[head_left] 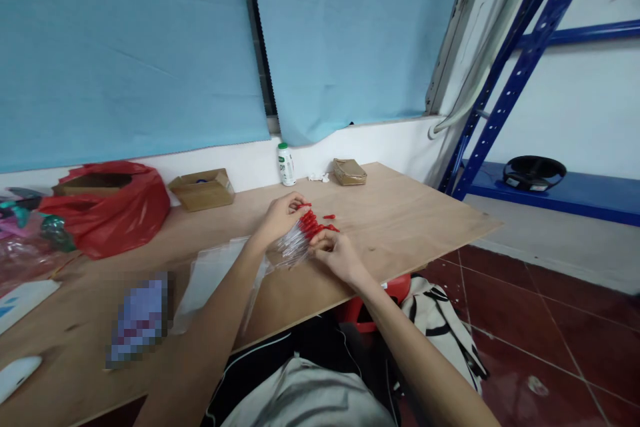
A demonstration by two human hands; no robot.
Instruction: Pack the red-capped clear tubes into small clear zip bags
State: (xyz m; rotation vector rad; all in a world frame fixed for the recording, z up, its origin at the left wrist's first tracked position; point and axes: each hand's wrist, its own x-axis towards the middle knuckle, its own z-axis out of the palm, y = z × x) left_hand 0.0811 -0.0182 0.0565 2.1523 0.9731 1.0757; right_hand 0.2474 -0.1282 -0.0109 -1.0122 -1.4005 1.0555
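A bundle of thin clear droppers (293,245) with red bulb ends (309,221) lies on the wooden table in front of me, its red ends pointing away to the right. My left hand (284,215) is closed at the far side of the bundle, fingertips on the red ends. On the near side, my right hand (336,252) pinches the bundle just below its red ends. How many droppers each hand grips is too small to tell. Just beyond the bundle lies a loose red bulb (329,217). Clear plastic bags (213,273) lie flat under my left forearm.
Along the wall stand a red plastic bag (135,207), an open cardboard box (203,190), a white bottle with a green cap (286,165) and a small brown carton (350,172). A blurred-out packet (139,320) lies at left. Right of the table is a blue shelf rack (590,193).
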